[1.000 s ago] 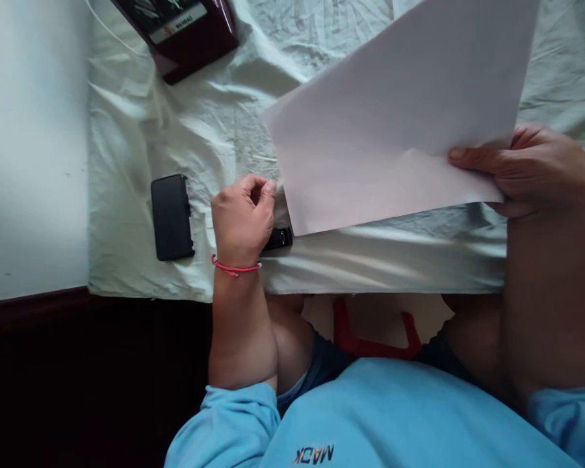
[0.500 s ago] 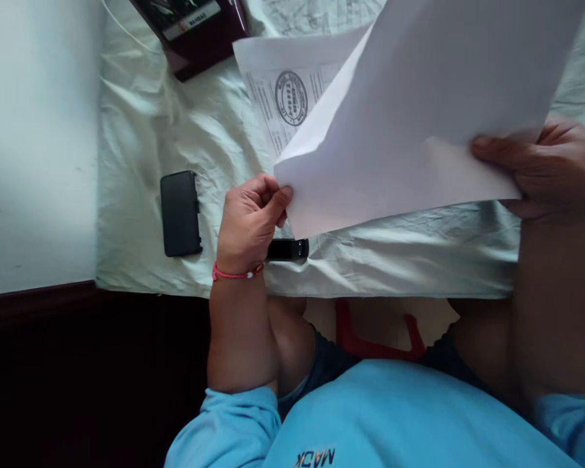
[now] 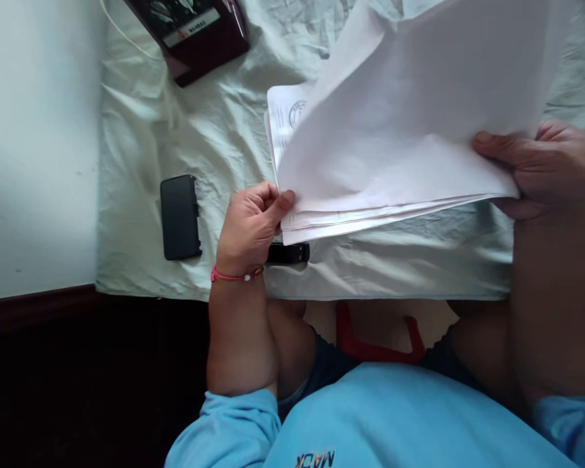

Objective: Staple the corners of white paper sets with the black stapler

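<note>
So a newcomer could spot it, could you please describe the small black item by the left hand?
On the pale green cloth, near its front edge, the left hand meets the paper stack. The small black item lies under that stack's corner, slimmer than the black phone further left.

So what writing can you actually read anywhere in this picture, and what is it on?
"MACK", seen upside down: on the blue shirt.
White label on the dark red box: dark letters, too blurred to read.
Round stamp and fine print on the sheet under the lifted pages: too small to read.
Black phone and small black thing by the left hand: no writing visible.
</note>
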Demonstrator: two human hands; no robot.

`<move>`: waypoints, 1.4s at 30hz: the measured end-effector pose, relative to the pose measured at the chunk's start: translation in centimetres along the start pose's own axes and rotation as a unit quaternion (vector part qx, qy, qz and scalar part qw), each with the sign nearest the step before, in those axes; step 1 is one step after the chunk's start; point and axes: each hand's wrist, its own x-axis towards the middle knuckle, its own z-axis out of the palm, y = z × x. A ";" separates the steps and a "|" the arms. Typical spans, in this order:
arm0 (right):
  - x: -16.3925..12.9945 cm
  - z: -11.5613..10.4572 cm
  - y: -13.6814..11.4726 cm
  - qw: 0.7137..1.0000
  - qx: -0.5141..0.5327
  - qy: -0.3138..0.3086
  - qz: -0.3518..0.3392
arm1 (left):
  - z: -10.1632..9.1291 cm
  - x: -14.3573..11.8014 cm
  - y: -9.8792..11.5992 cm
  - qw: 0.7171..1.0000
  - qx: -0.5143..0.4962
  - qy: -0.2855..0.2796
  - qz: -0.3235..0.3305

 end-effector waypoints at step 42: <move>1.5 -0.6 0.8 0.999 0.030 0.016 0.001 | 0.0 -0.2 0.6 0.993 -0.070 -0.063 -0.071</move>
